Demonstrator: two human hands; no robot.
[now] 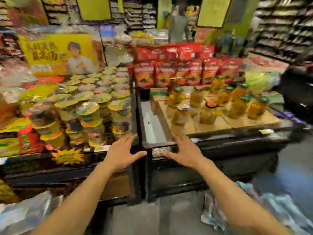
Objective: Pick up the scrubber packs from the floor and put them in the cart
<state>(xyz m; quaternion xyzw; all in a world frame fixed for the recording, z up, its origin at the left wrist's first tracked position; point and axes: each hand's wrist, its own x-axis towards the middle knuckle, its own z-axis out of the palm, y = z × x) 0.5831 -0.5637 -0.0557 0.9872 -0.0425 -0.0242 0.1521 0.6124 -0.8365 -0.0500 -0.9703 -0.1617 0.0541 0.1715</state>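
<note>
In a blurred shop aisle, you are reaching both bare arms forward toward the dark display stands (pixel 169 175) ahead. Your left hand (pixel 121 152) is hovering at about 11 o'clock from the frame's centre bottom, fingers spread and straight, thumb pointing right, holding nothing. Your right hand (pixel 183 151) is hovering just past 12 o'clock, fingers also splayed wide, thumb pointing left, gripping nothing. The two thumbs are pointing toward each other with a gap between them, in front of the post where the two stands are meeting.

Shiny, crinkled packs (pixel 264 207) are lying on the grey floor (pixel 144 217) at about 4 o'clock, below your right forearm; the blur is hiding what they are exactly. More shiny wrapping (pixel 25 216) is showing at 8 o'clock, under your left forearm.

Stacked noodle cups (pixel 88 106) are sitting at 10 o'clock, jars (pixel 208 114) on cardboard at 1 o'clock, red bags (pixel 177 68) behind them. A person (pixel 177 26) is standing far off at 12 o'clock
</note>
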